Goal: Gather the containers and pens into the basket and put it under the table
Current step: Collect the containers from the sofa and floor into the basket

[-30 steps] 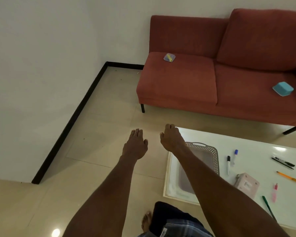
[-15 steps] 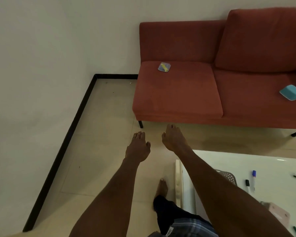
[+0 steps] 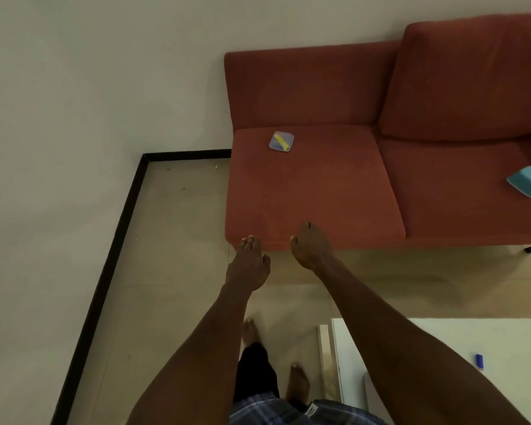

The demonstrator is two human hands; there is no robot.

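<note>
Left hand point(image 3: 248, 265): empty, fingers loosely extended, stretched forward just short of the sofa point(image 3: 313, 191) seat's front edge.
Right hand point(image 3: 311, 248): also empty and relaxed, overlapping that front edge in this view.
Key relation: the clear container point(image 3: 281, 141) lies straight ahead, far back on the left cushion, well apart from both hands; the right hand looks slightly nearer.
Contents: a yellow item inside, its long axis running diagonally.
Teal container point(image 3: 528, 181): far right on the next cushion; contents cannot be told.
Counter point(image 3: 442, 332): bottom right, one blue-capped pen point(image 3: 480, 361) visible.
Basket: out of view.
</note>
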